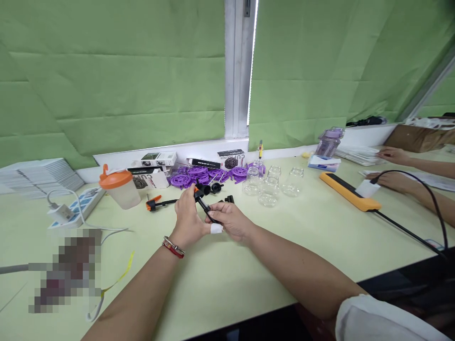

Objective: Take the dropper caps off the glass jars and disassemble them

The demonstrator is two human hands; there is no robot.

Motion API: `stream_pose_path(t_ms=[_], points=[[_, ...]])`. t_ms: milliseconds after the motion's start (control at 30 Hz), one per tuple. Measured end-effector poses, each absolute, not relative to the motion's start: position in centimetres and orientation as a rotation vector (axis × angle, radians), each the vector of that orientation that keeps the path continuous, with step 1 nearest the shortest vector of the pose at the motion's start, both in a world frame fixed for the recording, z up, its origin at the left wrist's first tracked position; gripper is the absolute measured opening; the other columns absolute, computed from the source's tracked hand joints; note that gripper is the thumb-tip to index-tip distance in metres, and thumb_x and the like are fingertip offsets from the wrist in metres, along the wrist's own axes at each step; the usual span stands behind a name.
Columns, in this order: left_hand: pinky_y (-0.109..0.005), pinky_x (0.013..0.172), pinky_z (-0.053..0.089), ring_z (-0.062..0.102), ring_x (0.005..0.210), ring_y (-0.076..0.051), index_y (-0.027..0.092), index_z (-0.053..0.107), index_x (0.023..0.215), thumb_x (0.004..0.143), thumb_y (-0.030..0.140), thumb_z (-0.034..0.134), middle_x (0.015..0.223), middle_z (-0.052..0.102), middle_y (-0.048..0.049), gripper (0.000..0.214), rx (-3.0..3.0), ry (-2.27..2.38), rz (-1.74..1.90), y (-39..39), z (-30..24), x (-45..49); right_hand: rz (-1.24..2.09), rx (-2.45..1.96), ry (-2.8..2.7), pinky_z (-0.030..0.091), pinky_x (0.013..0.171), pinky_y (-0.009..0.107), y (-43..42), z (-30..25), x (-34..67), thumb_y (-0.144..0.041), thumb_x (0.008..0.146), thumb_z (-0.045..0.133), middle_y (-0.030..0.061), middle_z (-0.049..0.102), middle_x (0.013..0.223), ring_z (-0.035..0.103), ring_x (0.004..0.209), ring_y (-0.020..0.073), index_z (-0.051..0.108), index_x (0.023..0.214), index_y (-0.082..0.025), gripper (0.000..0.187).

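Note:
My left hand [188,215] is closed around the upper part of a black clamp [203,203] that has an orange piece at its top and a shiny rod. With its fingertips, my right hand [232,220] pinches the lower end of the same clamp. A white wrap covers my left thumb. Just beyond my left hand lies a second black clamp [159,203] with an orange lever. Small black round parts [216,188] sit behind my hands, and another black piece [230,199] is partly hidden by my right hand.
Behind are purple plastic rings [181,180], cup holder boxes [231,160] and clear glass jars [269,193]. An orange-lidded shaker [122,189] and white power strip [80,207] stand left. On the right are an orange power strip [348,192] and another person's hands [394,182].

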State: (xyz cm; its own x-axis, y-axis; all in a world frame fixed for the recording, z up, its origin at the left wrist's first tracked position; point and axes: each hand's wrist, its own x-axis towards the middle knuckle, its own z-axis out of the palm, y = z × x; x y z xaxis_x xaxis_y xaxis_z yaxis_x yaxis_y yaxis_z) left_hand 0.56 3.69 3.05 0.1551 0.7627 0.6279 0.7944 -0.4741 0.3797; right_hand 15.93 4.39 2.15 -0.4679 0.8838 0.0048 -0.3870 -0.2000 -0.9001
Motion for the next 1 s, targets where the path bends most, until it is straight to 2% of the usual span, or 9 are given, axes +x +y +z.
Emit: stream_pose_path(t_ms=[233, 433, 667, 1000], points=[[-0.057, 0.108, 0.026, 0.020, 0.138, -0.042, 0.010, 0.007, 0.148, 0.043, 0.046, 0.080, 0.148, 0.021, -0.0252, 0.133, -2.491, -1.599, -1.187, 3.3, 2.8, 1.0, 1.862, -0.668, -1.114, 0.044, 0.059, 0.025, 4.3, 2.1, 16.1, -0.036, 0.057, 0.083, 0.0004, 0.066, 0.063, 0.056, 0.053, 0.0086, 0.063, 0.077, -0.012, 0.037], [-0.058, 0.109, 0.023, 0.017, 0.139, -0.042, 0.013, 0.006, 0.148, 0.043, 0.040, 0.080, 0.149, 0.018, -0.0240, 0.131, -2.506, -1.609, -1.182, 3.0, 2.8, 1.2, 1.906, -0.659, -1.092, 0.043, 0.057, 0.023, 4.2, 2.3, 16.2, -0.035, 0.060, 0.082, 0.0003, 0.065, 0.062, 0.055, 0.052, 0.0073, 0.061, 0.073, -0.012, 0.034], [-0.058, 0.107, 0.026, 0.020, 0.137, -0.043, 0.013, 0.012, 0.147, 0.043, 0.042, 0.079, 0.146, 0.021, -0.0239, 0.128, -2.515, -1.619, -1.176, 2.9, 2.8, 1.3, 1.933, -0.666, -1.070, 0.045, 0.057, 0.023, 4.2, 2.3, 16.1, -0.036, 0.058, 0.084, 0.0013, 0.066, 0.062, 0.057, 0.053, 0.0083, 0.060, 0.072, -0.012, 0.036], [-0.053, 0.105, 0.031, 0.037, 0.127, -0.038, 0.016, 0.022, 0.144, 0.050, 0.043, 0.075, 0.136, 0.038, -0.0175, 0.111, -2.477, -1.510, -1.198, 2.2, 3.8, 1.4, 1.956, -0.636, -1.109, 0.045, 0.057, 0.023, 4.0, 2.7, 16.3, -0.036, 0.060, 0.083, 0.0017, 0.066, 0.065, 0.057, 0.055, 0.0087, 0.062, 0.073, -0.012, 0.035]])
